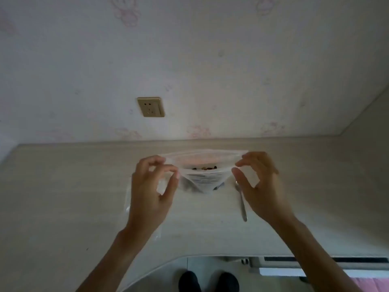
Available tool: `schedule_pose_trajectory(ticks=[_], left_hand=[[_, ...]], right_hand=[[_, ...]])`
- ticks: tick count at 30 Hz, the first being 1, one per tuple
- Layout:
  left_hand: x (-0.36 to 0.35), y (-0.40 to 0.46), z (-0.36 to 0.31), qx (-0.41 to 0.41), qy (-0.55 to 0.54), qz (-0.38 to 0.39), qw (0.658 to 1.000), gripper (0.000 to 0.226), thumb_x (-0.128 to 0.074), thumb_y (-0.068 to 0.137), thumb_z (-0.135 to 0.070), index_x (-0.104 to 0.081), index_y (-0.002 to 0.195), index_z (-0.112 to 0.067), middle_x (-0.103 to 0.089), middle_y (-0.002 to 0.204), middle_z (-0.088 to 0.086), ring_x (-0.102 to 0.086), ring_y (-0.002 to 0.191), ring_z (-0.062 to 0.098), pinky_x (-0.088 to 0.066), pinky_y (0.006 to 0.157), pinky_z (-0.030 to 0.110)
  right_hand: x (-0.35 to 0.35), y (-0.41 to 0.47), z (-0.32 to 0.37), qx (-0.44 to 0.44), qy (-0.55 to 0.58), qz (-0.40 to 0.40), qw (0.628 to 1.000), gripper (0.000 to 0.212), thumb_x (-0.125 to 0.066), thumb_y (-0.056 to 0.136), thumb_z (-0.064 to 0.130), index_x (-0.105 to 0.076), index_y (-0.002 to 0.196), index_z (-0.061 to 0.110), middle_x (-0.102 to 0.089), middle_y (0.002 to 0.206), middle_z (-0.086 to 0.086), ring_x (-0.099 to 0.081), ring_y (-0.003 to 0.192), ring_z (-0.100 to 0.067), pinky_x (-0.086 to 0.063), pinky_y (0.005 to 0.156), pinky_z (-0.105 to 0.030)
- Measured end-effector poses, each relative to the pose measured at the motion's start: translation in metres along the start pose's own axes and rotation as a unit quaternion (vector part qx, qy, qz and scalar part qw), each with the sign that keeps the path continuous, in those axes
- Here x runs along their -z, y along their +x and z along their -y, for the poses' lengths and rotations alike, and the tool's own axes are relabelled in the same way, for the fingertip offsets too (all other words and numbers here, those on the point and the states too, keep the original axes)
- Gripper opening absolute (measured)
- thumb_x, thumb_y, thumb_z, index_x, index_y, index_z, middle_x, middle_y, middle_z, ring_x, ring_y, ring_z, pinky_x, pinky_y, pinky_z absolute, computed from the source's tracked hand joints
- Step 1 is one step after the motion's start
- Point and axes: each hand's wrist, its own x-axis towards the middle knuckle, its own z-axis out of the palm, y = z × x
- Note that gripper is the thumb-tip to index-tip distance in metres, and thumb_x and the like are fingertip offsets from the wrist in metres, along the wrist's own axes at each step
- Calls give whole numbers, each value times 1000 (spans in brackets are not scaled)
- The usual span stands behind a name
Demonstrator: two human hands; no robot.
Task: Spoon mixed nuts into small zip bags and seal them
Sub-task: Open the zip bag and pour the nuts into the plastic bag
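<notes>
A clear zip bag (203, 178) hangs above the table between my hands, its mouth spread open. Dark mixed nuts (204, 168) show inside it. My left hand (154, 186) pinches the bag's left top corner between thumb and fingers. At the right top corner, my right hand (257, 184) pinches the rim the same way. A metal spoon (242, 204) lies on the table under my right hand, handle toward me. More clear empty bags (128, 199) lie flat on the table, mostly hidden by my left hand and forearm.
The pale wooden table (63, 197) butts against a wall with a socket (151, 106). Its front edge curves inward near my feet (208, 281). A white ledge and pink fabric (364, 281) sit at the lower right.
</notes>
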Motion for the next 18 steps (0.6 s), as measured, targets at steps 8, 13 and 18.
schedule_pose_trajectory(ticks=[8, 13, 18], left_hand=[[-44, 2, 47, 121, -71, -43, 989, 10, -68, 99, -21, -75, 101, -28, -49, 146, -4, -38, 146, 13, -37, 118, 42], [-68, -11, 70, 126, -125, -51, 983, 17, -67, 100, -25, -72, 97, -40, -58, 116, -28, -51, 133, 8, -49, 90, 18], [-81, -33, 83, 171, -233, -72, 955, 14, -65, 101, -26, -77, 95, -30, -78, 90, -6, -72, 90, 12, -59, 84, 39]], right_hand=[[-34, 11, -39, 1, -92, 3, 996, 35, -56, 92, 53, -77, 101, 26, -50, 151, -9, -48, 137, -31, -44, 108, -51], [-56, 8, -69, -2, -91, -47, 995, 32, -58, 97, 42, -77, 109, 20, -51, 147, -9, -55, 130, -28, -40, 100, -31], [-67, -12, -77, 22, -76, -79, 994, 19, -69, 96, 29, -76, 105, 14, -61, 125, -4, -58, 95, -10, -40, 75, -4]])
